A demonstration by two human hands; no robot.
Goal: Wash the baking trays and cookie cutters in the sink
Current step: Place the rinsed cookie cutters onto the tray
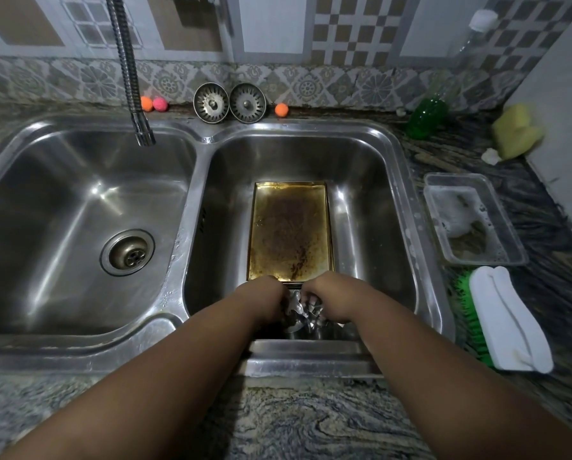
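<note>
Your left hand (264,298) and right hand (329,302) are down at the near wall of the right basin, both bent over a bunch of shiny cookie cutters (299,312). The right hand's fingertips (313,298) curl onto the metal, and the left seems to grip the same bunch, though its fingers are mostly hidden behind the wrist. Those cutters look thin-edged, and metal turns slippery once soaped, so squeezing a loose bunch could nick a finger or let one piece spring out and clatter down. Just beyond your knuckles the baking tray (289,230) lies flat on the floor of the sink (407,200), brown with baked-on stain. A dropped cutter would likely land on it, and the tray may be covering this basin's drain, which is out of sight, so water could pool. Farther off, the tap (144,134) hangs over the left basin, not over your work, so turned on as it stands it would rinse nothing here. Both strainers (211,102) stand propped at the back wall, out of the drains, so scraps could wash straight down.
</note>
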